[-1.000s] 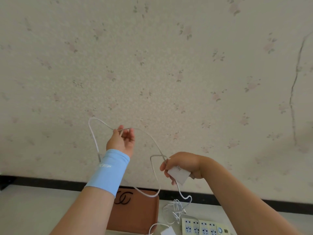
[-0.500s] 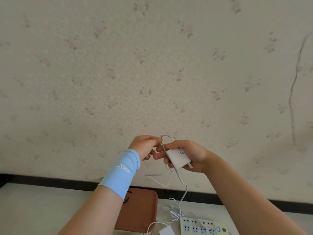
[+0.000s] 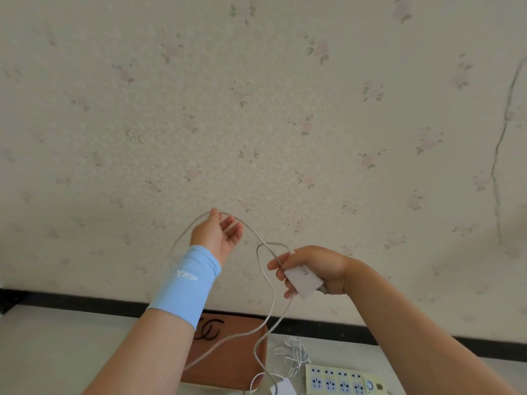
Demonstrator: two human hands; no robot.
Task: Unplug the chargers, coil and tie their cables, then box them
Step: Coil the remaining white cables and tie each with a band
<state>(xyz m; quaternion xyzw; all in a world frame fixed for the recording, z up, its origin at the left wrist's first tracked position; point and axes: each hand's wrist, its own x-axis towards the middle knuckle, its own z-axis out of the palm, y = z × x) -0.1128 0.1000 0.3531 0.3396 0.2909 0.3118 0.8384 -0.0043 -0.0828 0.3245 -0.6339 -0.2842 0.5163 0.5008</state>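
Clamping the charger (image 3: pixel 303 283), the right hand (image 3: pixel 319 266) trails cable (image 3: pixel 273 306) over the left hand's (image 3: pixel 214 238) slack, parted grip.

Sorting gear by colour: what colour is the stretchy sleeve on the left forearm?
The stretchy forearm sleeve is light blue with white lettering; head view.

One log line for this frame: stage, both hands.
stage: coiling | left hand: raised, cable draped over it | right hand: grips charger and cable loop

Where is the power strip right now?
In the head view, the power strip lies at the bottom edge, right of the brown box, beside a white cable tangle, below the right hand.
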